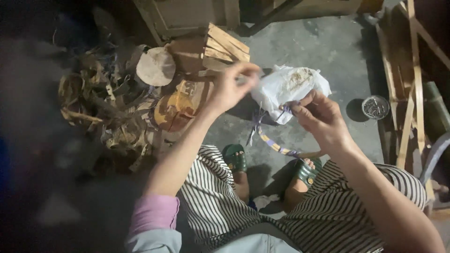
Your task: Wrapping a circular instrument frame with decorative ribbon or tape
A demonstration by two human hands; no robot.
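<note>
While the person sits over a grey concrete floor (328,51), the left hand (229,89) is raised with its fingers (248,70) pinched together at the tips, right at the upper left edge of a crumpled white plastic bag (290,89); whether they actually grip the bag's edge cannot be told, as the hand is blurred. The right hand (321,119) sits just below and to the right of the bag, its fingers (300,107) closed on purple strands (283,111) where these meet the bag's underside. From those fingers a striped purple-and-yellow wrapped strip (274,145) curves down and to the right, passing under the right hand towards the knees. The bag hangs in the air between the two hands, above the floor, with a brownish patch showing on its top.

Below the hands are two feet in green sandals (236,158), and striped trousers (211,197) cover the legs. Left of the left-hand fingers lies a heap of dry bamboo shavings (98,112), with split wood pieces (225,47) stacked just above them. Well to the right of the right-hand fingers stands a small round tin of nails (375,107), beside a bamboo frame (412,93).
</note>
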